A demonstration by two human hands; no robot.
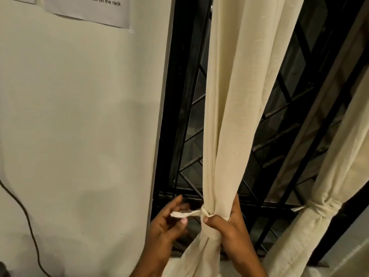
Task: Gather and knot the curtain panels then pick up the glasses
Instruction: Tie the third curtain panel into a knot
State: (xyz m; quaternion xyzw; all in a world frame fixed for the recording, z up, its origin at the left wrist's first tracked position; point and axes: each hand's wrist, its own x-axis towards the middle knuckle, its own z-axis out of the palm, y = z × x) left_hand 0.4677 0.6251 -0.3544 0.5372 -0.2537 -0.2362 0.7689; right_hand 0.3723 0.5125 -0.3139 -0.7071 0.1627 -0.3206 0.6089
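My right grip (229, 224) is closed round the gathered cream curtain panel (225, 116), thumb across the front of the bunch and fingers wrapped behind it; a narrow cloth tie (205, 212) loops the bunch just above my thumb, touching it; my left grip (167, 224), off to the left and about level, pinches the tie's free end between thumb and fingers, the other fingers loosely raised; the strip runs almost level between the two grips; below my right grip the cloth flares out; above it the panel hangs in long folds before a black window grille (267, 144); well right of both grips a second curtain panel (339, 136) is already cinched by its own tie (319, 208); left of my left grip stands the cream wall (79, 116), a printed sheet (85, 9) high above, a dark cable (25, 212) low beside it.
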